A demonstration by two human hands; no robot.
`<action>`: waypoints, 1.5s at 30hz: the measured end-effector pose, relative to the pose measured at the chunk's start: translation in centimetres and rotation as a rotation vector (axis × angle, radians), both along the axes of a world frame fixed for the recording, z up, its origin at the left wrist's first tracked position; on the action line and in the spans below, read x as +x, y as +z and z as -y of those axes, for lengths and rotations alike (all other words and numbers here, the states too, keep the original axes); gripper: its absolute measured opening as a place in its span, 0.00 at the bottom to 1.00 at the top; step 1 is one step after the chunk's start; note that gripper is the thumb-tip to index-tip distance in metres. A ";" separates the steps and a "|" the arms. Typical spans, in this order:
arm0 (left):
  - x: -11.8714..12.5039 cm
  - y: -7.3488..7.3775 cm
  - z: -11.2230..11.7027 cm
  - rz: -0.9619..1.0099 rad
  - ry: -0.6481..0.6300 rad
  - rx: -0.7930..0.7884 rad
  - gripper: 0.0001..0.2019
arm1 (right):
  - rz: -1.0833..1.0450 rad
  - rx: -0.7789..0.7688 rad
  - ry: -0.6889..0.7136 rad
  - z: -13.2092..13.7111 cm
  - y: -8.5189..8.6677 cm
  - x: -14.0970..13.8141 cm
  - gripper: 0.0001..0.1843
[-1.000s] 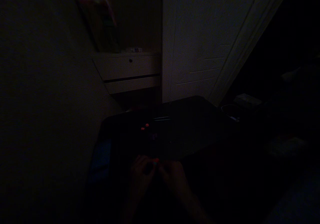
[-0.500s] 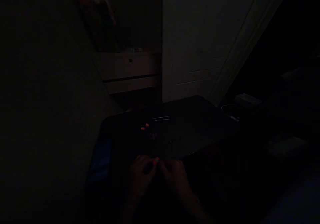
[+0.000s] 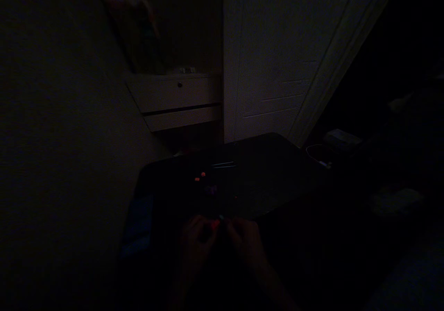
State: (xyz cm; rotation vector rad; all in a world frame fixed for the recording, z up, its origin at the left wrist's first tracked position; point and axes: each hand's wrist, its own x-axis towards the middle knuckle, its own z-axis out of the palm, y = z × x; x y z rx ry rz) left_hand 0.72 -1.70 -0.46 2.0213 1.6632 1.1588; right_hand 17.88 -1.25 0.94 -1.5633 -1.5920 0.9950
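The scene is very dark. Near the front edge of a dark table [image 3: 256,177], my left hand [image 3: 197,237] is closed on a small red piece [image 3: 215,224], whose kind I cannot make out. Close beside it, my right hand [image 3: 244,237] has its fingers pinched together at a small pale greenish piece [image 3: 221,217]. Whether the two pieces touch is unclear. Beyond my hands lie two small orange-red pieces [image 3: 203,174] and a cluster of purple pieces [image 3: 211,190]. A tiny red dot [image 3: 236,197] shows to their right.
Two thin pale sticks [image 3: 224,165] lie toward the table's far side. A blue flat object [image 3: 138,223] is at the left edge. Behind stand a drawer unit [image 3: 176,96] and a pale door [image 3: 267,70]. A white cable [image 3: 314,146] and a box [image 3: 342,138] are at right.
My right hand has shifted slightly to the right, away from my left. The greenish piece has moved right and up a little, off the red piece. The table items stay put.
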 end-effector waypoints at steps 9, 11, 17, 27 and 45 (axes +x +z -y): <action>-0.1 -0.4 -0.2 -0.060 0.004 -0.042 0.05 | -0.194 -0.060 0.018 0.2 -0.8 -0.5 0.21; 0.0 -0.6 -0.3 -0.064 0.006 -0.031 0.04 | -0.202 -0.076 0.010 0.3 -0.7 -0.5 0.22; 0.1 -0.6 -0.4 -0.074 -0.006 0.023 0.03 | -0.191 -0.121 0.044 0.0 -0.2 -0.3 0.20; 0.2 -0.5 -0.2 -0.096 -0.013 0.066 0.05 | -0.255 -0.189 0.097 -0.7 -0.5 0.0 0.20; 0.2 -0.5 -0.3 -0.087 -0.024 0.065 0.06 | -0.231 -0.206 0.103 -0.5 -0.2 -0.2 0.21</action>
